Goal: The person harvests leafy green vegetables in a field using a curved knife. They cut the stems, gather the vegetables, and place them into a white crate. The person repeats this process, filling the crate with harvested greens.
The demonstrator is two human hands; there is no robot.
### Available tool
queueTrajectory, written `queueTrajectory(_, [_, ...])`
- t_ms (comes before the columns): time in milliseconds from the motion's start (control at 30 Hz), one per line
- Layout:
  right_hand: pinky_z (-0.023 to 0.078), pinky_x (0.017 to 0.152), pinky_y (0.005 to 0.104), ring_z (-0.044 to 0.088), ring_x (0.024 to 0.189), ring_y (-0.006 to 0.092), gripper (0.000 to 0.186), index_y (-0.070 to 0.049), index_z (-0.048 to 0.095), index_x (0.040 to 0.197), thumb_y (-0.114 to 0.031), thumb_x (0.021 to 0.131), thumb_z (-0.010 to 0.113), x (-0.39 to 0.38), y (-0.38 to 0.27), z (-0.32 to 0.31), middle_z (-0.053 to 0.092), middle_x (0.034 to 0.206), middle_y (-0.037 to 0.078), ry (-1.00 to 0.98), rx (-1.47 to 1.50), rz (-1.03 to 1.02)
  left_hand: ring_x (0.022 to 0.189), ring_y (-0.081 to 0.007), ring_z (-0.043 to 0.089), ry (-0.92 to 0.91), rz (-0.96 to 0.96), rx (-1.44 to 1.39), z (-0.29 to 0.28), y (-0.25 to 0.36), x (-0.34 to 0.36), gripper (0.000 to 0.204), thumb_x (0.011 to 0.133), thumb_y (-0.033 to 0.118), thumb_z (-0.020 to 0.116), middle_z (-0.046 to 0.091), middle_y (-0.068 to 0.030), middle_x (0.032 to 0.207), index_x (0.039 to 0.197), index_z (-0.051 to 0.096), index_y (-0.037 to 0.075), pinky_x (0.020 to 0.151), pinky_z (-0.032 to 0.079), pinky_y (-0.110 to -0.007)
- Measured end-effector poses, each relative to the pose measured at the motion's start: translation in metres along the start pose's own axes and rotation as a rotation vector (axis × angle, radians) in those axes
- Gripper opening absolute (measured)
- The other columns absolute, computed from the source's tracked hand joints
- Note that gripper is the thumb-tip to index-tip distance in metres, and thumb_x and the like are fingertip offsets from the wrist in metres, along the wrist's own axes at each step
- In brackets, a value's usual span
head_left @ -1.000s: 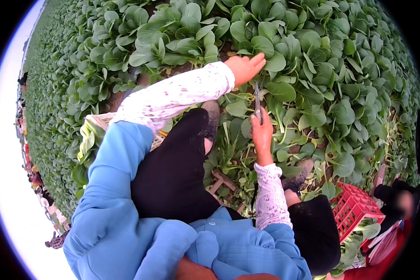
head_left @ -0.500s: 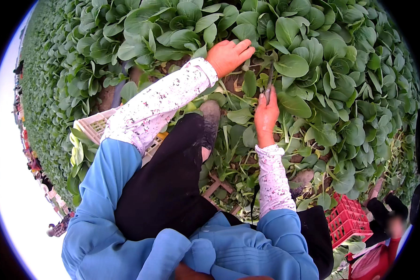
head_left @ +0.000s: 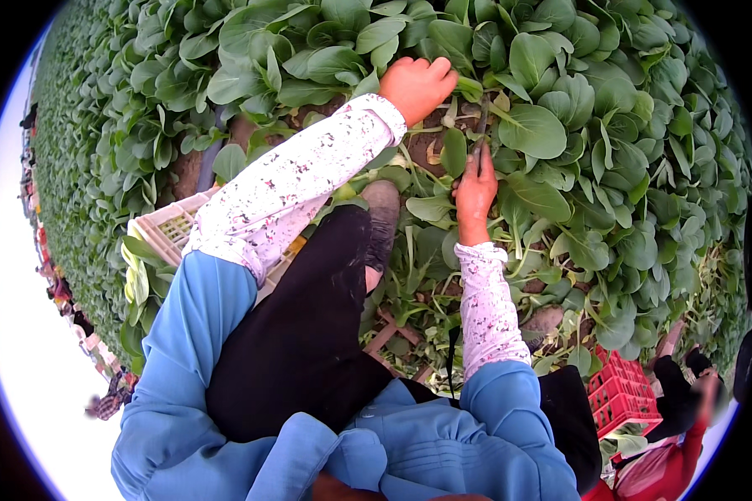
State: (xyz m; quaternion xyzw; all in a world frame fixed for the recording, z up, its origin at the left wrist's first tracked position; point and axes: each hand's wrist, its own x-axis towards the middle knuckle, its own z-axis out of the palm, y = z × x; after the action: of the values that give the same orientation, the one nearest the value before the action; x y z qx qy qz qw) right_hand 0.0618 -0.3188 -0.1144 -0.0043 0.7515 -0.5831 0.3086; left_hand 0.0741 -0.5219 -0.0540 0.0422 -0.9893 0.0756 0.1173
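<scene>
Nearest, blue jacket sleeves and a black-trousered knee (head_left: 309, 334) fill the lower view, with a grey shoe (head_left: 382, 221) set among cut leaves. A pale crate (head_left: 171, 230) holding greens sits by the left arm; a red crate (head_left: 622, 392) lies low on the right, beside another person in red. Further out, the right hand (head_left: 475, 190) is closed round a thin dark knife (head_left: 481, 134) pointing up into a plant. Beyond it, the left hand (head_left: 418, 83) grips that leafy plant (head_left: 518, 125) at its base, fingers curled among the stems. Green plants cover the bed beyond.
</scene>
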Motion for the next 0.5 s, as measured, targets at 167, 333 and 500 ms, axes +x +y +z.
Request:
queueTrajectory(167, [0.045,0.055,0.0296,0.053,0.058,0.0141,0.043,-0.003,0.048,0.134,-0.012,0.092,0.053,0.038,0.009,0.004,0.064,0.094,0.01,-0.007,-0.112,-0.088,0.069,-0.0165,0.058,-0.011,-0.006,-0.018,0.002,-0.003,0.0,0.032,0.072,0.015,0.059,0.05,-0.0018,0.084,0.104,0.062,0.015,0.063,0.047,-0.031])
queueTrajectory(333, [0.044,0.088,0.0337,0.06,0.101,0.029,0.044,-0.001,0.049,0.132,-0.016,0.09,0.055,0.062,0.012,0.002,0.061,0.117,0.02,-0.015,-0.374,-0.261,0.068,-0.0178,0.059,-0.019,-0.019,-0.042,0.004,-0.003,-0.003,0.032,0.073,0.014,0.058,0.05,-0.0026,0.084,0.104,0.062,0.016,0.063,0.047,-0.033])
queueTrajectory(500, [0.049,0.077,0.0335,0.063,0.083,0.0282,0.045,0.0,0.049,0.131,-0.017,0.09,0.055,0.057,0.019,-0.012,0.065,0.105,0.017,-0.146,-0.333,-0.046,0.068,-0.0206,0.059,-0.051,-0.036,-0.073,0.001,-0.003,-0.012,0.031,0.074,0.013,0.058,0.051,-0.004,0.085,0.105,0.062,0.016,0.063,0.048,-0.035])
